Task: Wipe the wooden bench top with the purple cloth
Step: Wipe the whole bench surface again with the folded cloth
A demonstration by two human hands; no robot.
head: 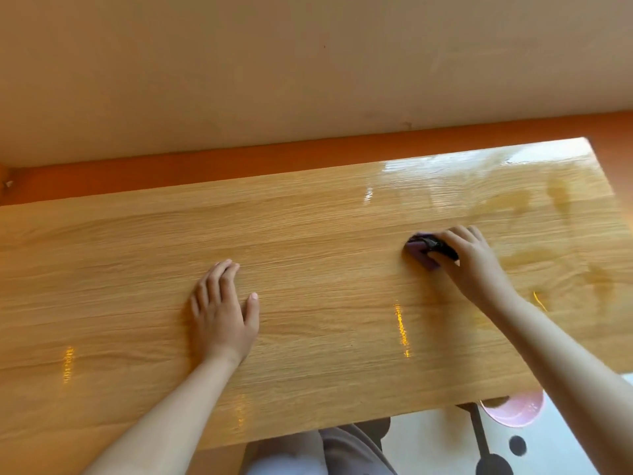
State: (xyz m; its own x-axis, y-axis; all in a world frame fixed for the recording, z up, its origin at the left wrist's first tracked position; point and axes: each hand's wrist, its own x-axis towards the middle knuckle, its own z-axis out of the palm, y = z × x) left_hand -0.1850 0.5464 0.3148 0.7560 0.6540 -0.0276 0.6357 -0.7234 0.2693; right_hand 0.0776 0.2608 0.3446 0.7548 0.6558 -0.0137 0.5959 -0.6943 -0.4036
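Observation:
The wooden bench top fills the middle of the head view, pale oak grain with a glossy sheen. My right hand grips a small bunched purple cloth with a dark part, pressed onto the wood at the right of centre. Most of the cloth is hidden under my fingers. My left hand lies flat on the bench near the middle, fingers straight, palm down, holding nothing. Wet, darker streaks show on the wood to the right of the cloth.
A beige wall with an orange skirting strip runs behind the bench. Below the bench's front right edge a pink round dish and a dark metal leg stand on a pale floor. My lap shows under the front edge.

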